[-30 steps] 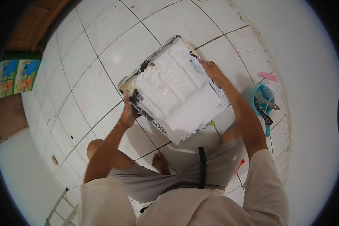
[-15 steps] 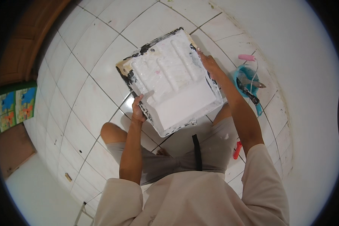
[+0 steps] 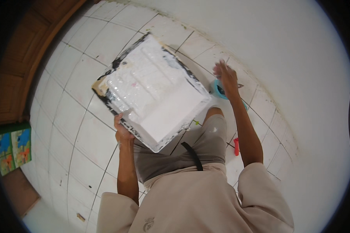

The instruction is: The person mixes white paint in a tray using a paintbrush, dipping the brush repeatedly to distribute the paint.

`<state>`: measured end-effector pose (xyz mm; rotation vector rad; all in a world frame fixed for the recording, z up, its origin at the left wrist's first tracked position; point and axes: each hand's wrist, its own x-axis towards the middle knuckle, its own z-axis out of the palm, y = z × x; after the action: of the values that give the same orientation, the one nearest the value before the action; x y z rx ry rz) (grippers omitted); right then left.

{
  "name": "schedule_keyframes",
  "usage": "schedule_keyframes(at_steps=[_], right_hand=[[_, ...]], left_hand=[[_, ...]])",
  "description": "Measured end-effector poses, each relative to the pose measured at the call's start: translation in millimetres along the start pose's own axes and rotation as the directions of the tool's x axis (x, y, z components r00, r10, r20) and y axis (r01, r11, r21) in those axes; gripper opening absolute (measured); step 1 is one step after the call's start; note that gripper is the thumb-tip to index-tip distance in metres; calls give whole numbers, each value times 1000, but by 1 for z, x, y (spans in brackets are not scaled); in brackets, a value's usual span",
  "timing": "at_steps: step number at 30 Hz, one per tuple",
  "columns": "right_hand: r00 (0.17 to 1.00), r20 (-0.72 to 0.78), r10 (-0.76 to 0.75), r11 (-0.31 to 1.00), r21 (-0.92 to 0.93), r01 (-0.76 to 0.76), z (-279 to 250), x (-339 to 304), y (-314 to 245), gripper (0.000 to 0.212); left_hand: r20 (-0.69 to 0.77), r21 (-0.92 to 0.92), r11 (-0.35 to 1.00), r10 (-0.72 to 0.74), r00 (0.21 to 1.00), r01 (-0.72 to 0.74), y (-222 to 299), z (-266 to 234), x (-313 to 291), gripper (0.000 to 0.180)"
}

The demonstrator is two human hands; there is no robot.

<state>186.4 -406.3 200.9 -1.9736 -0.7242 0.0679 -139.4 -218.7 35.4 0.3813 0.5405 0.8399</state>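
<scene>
My left hand (image 3: pixel 123 130) is closed on the near left rim of a paint tray (image 3: pixel 144 87), its thumb over the edge. The tray is held tilted above my lap, smeared with white paint and crusted black and tan along its rims. White paint fills its lower well. My right hand (image 3: pixel 226 77) is off the tray, raised over a small turquoise bucket (image 3: pixel 220 90). Motion blurs its fingers, so I cannot tell whether they hold anything. The hand and forearm cover most of the bucket, and the pink paint roller does not show.
A red handle (image 3: pixel 236 146) lies on the tiled floor (image 3: pixel 66 136) beside my right knee. The white wall (image 3: pixel 291 77) rises on the right. Wooden doors (image 3: pixel 21 58) and a colourful picture panel (image 3: pixel 12 147) stand at the left. A small tan scrap (image 3: pixel 80 217) lies lower left.
My right hand has let go of the tray's right side and moved over the bucket. The tray, now in my left hand alone, has shifted left and turned slightly.
</scene>
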Motion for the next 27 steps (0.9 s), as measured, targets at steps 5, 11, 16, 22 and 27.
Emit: schedule_keyframes(at_steps=[5,11,16,22,27], right_hand=[[966,-236,109,825,-521,-220,-114,-106,102,29],[735,-241,634,485,-616,-621,-202,-298,197,51],[632,-228,740,365,-654,-663,-214,-365,225,73],[814,-264,518,416,-753,-509,-173,-337,276,78],[847,-279,452,478,-726,-495,-172,-329,342,81]], left_hand=[[-25,26,999,-18,1000,19,10,26,-3,48],[-19,48,998,-39,999,40,13,77,-21,54],[-26,43,998,41,999,-40,4,100,-32,59],[-2,77,995,66,998,-66,-8,89,-26,62],[-2,25,996,82,997,-82,-21,93,-24,63]])
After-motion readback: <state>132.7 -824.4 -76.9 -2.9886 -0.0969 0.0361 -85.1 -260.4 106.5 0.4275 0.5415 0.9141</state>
